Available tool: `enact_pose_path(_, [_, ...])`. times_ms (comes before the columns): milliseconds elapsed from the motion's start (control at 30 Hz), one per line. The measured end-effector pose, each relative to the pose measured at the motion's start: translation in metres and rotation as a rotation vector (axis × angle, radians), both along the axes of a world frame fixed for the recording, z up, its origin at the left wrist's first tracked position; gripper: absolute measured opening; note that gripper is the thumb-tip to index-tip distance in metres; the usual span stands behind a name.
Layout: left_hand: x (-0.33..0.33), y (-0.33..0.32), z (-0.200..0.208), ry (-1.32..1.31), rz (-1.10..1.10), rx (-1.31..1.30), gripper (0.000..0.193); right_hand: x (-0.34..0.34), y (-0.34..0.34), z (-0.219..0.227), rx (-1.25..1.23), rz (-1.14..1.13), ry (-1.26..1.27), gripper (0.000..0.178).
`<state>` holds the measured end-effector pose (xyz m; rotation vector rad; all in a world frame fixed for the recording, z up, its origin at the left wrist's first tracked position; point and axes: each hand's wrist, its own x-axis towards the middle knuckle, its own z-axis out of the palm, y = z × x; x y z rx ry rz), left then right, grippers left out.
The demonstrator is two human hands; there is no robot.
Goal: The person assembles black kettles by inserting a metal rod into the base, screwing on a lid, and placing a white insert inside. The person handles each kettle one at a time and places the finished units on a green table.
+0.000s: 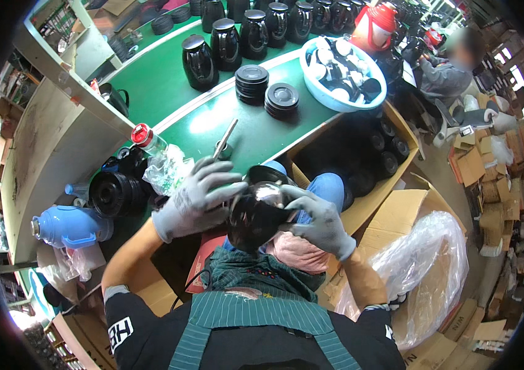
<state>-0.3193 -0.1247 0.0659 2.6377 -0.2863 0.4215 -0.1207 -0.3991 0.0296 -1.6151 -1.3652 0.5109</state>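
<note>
A glossy black rounded vessel (251, 217), like the body of a thermos jug, is held tilted above my lap. My gloved right hand (322, 223) grips its right side, thumb and fingers bent around the edge. My gloved left hand (197, 198) is at the vessel's left side with fingers spread; the fingertips are close to the surface, and I cannot tell whether they touch. Just beyond, a slim metal-looking rod (227, 135) leans on the green bench (182, 126). The vessel's far end is partly hidden by its own dark rim.
Finished-looking black jugs (199, 61) line the bench, with stacked black lids (281, 98) before them. A blue basin (348, 105) holds black and white parts. Right stands a carton (411, 132) of black pieces; left, a blue jug (65, 225) and red-capped bottle (146, 137).
</note>
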Motion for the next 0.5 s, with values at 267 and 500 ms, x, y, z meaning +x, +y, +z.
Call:
enact_pose_path(267, [-0.018, -0.036, -0.065, -0.072, -0.02, -0.196, 0.081, 0.001, -0.024, -0.005, -0.224, -0.497, 0.714, 0.029])
enact_pose_path(500, [0.004, -0.036, -0.08, -0.169, 0.331, -0.255, 0.066, 0.018, -0.009, -0.034, -0.364, -0.433, 0.888, 0.018])
